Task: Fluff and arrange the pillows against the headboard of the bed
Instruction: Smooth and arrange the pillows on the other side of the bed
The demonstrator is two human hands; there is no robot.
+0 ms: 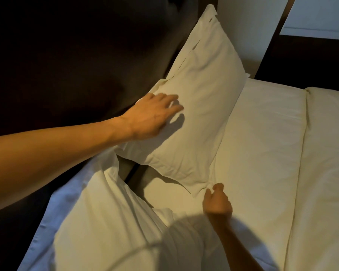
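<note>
A white pillow leans upright against the dark headboard, its top corner reaching the pale wall. My left hand lies on the pillow's near upper face with fingers spread and fairly straight. My right hand pinches the pillow's lower front corner between thumb and curled fingers, just above the sheet. A second white pillow lies closer to me along the headboard, partly under my left forearm.
The bed's cream sheet stretches to the right, with a folded duvet edge beyond a seam. A dark gap shows between the two pillows at the headboard. A dark panel and a pale wall stand at the upper right.
</note>
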